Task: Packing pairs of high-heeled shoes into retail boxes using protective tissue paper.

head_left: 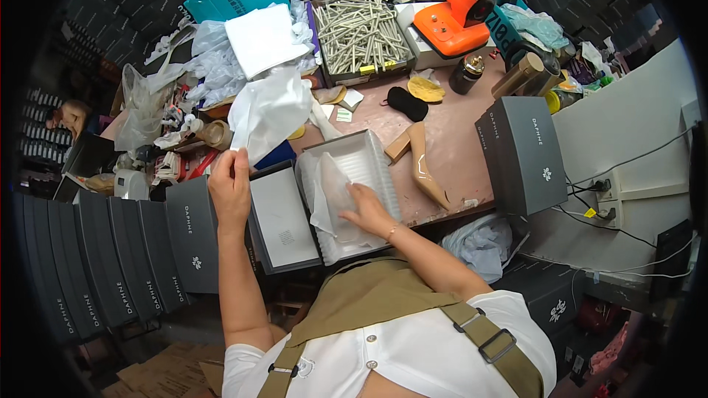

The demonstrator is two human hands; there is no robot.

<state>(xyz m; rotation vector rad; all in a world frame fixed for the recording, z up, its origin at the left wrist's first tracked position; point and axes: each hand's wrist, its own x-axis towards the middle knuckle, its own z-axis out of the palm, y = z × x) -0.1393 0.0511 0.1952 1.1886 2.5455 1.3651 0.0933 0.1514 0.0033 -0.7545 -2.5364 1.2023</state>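
Note:
My left hand [232, 186] is raised at the left with its fingers pinched on the lower end of a thin white sheet [271, 112], which spreads up and away over the table. My right hand [369, 210] reaches into an open shoebox [335, 147] lined with white ribbed wrapping [377, 169]. Its fingers are stretched out, touching a translucent paper sheet [330, 188] inside. Left of this box lies an open grey tray-like box part [284, 217] with a pale inside. A glossy beige high-heeled shoe [422, 166] lies on its side to the right.
Stacked grey shoeboxes stand at the left [147, 243] and a closed one [525, 155] at the right table edge. Farther back are a box of pale sticks [361, 33], an orange device [453, 18], a dark bottle [466, 74] and piled white wrapping [262, 38].

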